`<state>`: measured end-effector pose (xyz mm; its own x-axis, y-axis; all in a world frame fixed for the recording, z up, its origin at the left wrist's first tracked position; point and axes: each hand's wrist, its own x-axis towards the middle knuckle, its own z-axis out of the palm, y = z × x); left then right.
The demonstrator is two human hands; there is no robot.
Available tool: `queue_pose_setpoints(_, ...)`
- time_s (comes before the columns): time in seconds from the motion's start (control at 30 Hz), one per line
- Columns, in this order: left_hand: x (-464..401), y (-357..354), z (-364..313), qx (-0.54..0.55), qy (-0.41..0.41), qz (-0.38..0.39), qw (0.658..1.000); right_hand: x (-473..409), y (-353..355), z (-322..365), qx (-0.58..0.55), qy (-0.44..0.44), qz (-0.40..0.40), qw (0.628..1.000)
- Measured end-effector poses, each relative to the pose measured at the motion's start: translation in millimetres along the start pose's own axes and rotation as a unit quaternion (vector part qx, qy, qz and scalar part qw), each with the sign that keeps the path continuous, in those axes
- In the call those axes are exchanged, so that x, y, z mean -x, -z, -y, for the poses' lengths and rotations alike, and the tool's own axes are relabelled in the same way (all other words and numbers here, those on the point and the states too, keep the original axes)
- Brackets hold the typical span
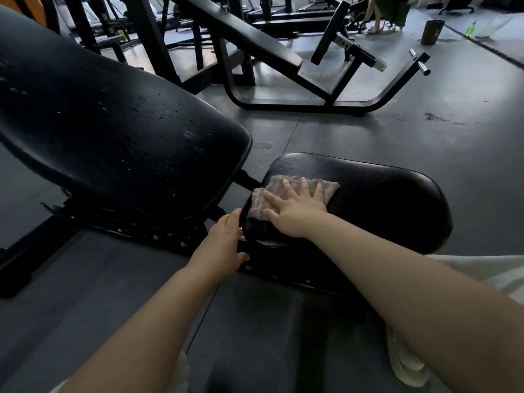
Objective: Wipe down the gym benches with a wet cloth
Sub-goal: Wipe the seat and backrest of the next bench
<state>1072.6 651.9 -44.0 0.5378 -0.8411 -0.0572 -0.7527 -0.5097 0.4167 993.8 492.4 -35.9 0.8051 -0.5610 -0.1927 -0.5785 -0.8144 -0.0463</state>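
Head view, looking down over both forearms at an adjustable bench (368, 205) with black padding. The right hand (295, 208) lies flat on the cloth (269, 194), fingers straight and spread, palm pressing down; this spreads the load over the fabric, so it appears to be for wiping rather than lifting. The cloth, pale and pinkish, is on the left end of the seat pad, near the gap to the inclined back pad (113, 123), with one edge draping over the pad's near-left rim.

The left hand (224, 245) grips the near-left edge of the seat pad, thumb below and fingers curled over the rim. Judged purpose: to brace the person or steady the pad against the push of the wipe. The two hands are near each other but not touching.

The back pad carries scattered water droplets, which suggests it is wet and not yet dried off. The right part of the seat pad shows no cloth on it; whether it has been wiped cannot be told.

Further benches and frames (283, 52) stand at the far side on the grey floor (425, 131).
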Motion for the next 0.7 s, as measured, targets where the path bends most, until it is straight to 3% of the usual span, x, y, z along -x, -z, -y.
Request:
queue_pose_setpoints(0.23,9.9,5.1,10.9,0.003,0.013,-0.011,1.0,13.7,-14.8,33.3,0.022,0.098,-0.044,0.994)
queue_pose_setpoints(0.43,8.6,11.6,0.5,-0.005,-0.014,-0.029,0.999,52.9,-36.9,23.1,0.073,0.164,-0.153,0.972)
queue_pose_setpoints(0.6,2.6,7.1,-10.7,-0.027,-0.067,-0.013,0.997,80.8,-58.3,-18.4,0.113,0.126,-0.237,0.957)
queue_pose_setpoints(0.7,-1.0,-1.0,-21.8,-0.098,-0.093,0.022,0.991,97.1,-60.3,-54.9,0.101,0.083,-0.261,0.957)
